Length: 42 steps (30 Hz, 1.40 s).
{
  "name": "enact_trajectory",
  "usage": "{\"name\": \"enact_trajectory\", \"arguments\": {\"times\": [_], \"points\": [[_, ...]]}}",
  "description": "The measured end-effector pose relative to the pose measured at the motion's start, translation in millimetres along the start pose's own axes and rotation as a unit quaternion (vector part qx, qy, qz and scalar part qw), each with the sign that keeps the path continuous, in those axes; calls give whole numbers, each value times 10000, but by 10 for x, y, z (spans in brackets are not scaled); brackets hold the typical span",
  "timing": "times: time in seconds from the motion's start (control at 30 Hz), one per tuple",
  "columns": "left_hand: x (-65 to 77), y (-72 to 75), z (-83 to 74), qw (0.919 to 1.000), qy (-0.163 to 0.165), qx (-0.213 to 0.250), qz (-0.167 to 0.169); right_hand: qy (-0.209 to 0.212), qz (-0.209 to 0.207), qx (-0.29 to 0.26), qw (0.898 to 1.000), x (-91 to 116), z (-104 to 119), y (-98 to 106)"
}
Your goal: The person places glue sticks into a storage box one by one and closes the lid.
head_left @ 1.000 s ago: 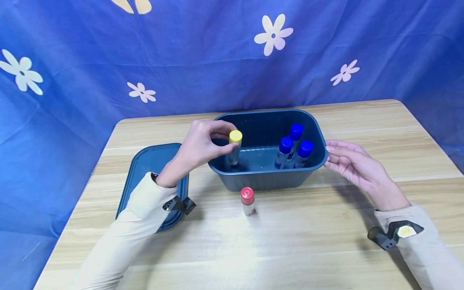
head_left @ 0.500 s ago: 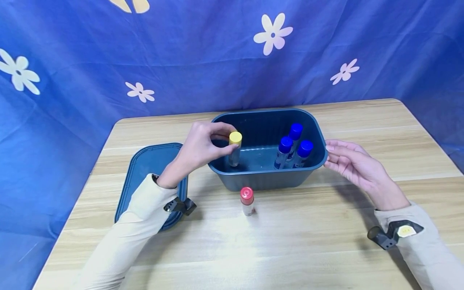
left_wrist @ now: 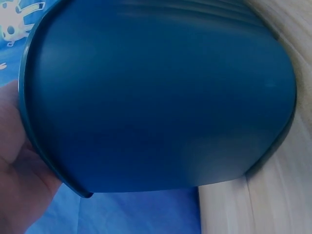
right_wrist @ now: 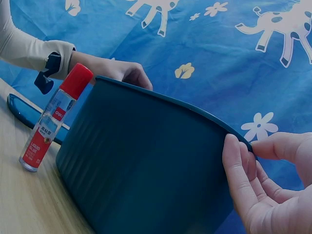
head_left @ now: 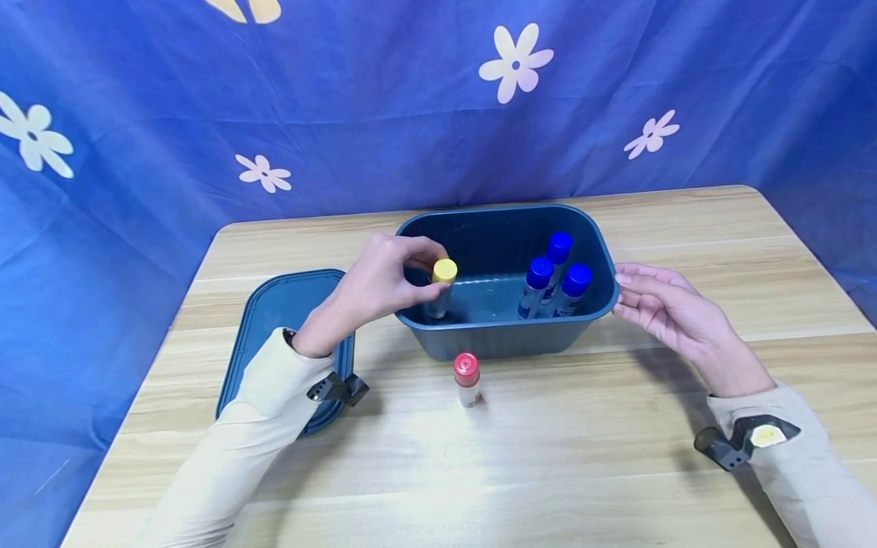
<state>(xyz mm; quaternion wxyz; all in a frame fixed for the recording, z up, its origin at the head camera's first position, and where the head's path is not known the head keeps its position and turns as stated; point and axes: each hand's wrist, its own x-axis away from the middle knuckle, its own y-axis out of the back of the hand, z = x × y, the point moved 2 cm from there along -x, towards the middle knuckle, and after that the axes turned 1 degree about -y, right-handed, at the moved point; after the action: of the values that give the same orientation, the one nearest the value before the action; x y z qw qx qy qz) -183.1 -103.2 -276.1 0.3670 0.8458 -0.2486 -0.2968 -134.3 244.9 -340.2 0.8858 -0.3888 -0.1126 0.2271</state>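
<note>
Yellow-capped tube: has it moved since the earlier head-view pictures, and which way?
Yes: the yellow-capped tube sits lower in the head view, nearer the box's front rim, judged against the standing red-capped tube.

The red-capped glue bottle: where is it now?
In the head view, the red-capped glue bottle stands on the table just in front of the bin, left of its centre.

Your left sleeve (head_left: 243,434) and right sleeve (head_left: 802,476) are cream, long to the wrist, the left one creased along the forearm. Around each cuff you wear a black fitting, angular and marked with small dots: left mount (head_left: 339,388), right mount (head_left: 736,445). The right carries a pale label (head_left: 767,435), apparently yellowish, its print too small to read.
</note>
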Motion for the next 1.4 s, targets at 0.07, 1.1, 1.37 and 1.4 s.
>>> {"name": "enact_trajectory", "arguments": {"times": [0.07,1.1,1.37,1.4], "points": [[-8,-7,-11,9998,-1,-36,212,1,-3,5,10000,1,-3,1],[-48,-23,-64,9970,161,-197,726,27,-86,154,9998,6,-9,-17],[-25,40,-74,9990,162,-119,412,-18,-65,133,9999,1,-9,-22],[-15,61,-84,9992,206,-127,327,-12,-68,142,9999,0,-7,-22]]}}
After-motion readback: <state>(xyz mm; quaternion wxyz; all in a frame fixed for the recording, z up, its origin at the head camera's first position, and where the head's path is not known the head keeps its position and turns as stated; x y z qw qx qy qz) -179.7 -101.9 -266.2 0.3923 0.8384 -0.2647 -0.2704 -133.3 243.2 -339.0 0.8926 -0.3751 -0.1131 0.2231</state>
